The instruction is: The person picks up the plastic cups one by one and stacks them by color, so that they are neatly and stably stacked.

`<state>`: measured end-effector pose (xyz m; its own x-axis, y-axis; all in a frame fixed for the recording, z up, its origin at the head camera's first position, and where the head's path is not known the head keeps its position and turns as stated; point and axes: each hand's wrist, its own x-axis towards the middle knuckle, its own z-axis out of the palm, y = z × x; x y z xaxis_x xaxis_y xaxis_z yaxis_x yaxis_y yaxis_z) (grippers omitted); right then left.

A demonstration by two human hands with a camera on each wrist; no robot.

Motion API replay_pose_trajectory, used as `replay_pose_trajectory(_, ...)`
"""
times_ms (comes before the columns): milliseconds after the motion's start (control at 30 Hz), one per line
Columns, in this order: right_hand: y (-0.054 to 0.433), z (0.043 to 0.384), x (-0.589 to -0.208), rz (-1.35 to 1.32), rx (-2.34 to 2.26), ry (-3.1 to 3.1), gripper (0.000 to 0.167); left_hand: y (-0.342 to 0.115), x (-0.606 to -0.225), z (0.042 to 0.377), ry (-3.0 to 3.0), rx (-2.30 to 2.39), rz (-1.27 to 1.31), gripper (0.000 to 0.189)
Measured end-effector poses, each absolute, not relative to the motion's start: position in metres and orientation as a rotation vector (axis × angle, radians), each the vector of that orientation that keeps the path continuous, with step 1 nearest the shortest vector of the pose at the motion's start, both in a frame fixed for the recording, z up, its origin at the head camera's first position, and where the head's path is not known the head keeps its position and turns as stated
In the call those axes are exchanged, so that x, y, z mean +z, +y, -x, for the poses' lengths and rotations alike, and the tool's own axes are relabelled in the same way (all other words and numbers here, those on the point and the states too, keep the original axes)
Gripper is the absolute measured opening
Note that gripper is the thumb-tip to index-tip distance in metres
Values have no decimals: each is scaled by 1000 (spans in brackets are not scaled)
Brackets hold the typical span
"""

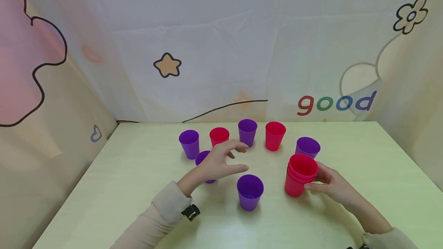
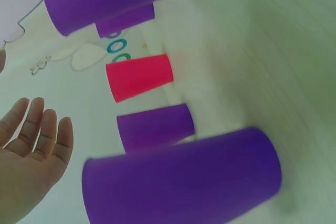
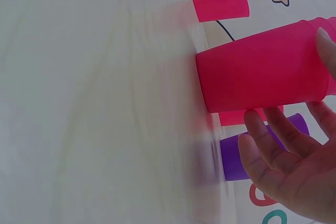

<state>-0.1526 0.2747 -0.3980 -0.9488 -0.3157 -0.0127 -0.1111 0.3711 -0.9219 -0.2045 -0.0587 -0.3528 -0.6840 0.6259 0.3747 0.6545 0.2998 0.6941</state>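
My right hand [image 1: 333, 187] holds a stack of nested red cups [image 1: 295, 185] at the right of the table, thumb on the near side and fingers behind. In the right wrist view, the stack [image 3: 257, 72] stands upright with its base close to the tabletop, and the thumb lies near the rims. My left hand [image 1: 219, 162] is empty, thumb and fingers spread apart above the table. It partly covers a purple cup [image 1: 202, 158] and a red cup [image 1: 219, 135]. Just right of and below it, another purple cup [image 1: 250, 199] stands upright, mouth up.
Along the back stand a purple cup [image 1: 190, 145], a second purple cup [image 1: 247, 133] and a red cup [image 1: 275, 137]. One more purple cup [image 1: 307, 146] is partly hidden behind the red stack. A printed cloth [image 1: 214, 80] hangs behind the pale table [image 1: 121, 187].
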Motion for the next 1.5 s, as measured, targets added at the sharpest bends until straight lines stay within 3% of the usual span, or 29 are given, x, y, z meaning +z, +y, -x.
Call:
replay_pose_trajectory(533, 275, 153, -400, 394, -1609, 2474, 63, -97, -352, 227, -2414, -1253, 1082, 42)
replay_pose_trajectory(833, 275, 153, -399, 386, -1605, 2474, 63, -109, -352, 245, -2561, -1239, 865, 51)
replay_pose_trajectory(1500, 275, 152, -398, 391, -1613, 2467, 62, -109, -363, 287, -2849, -953, 696, 64)
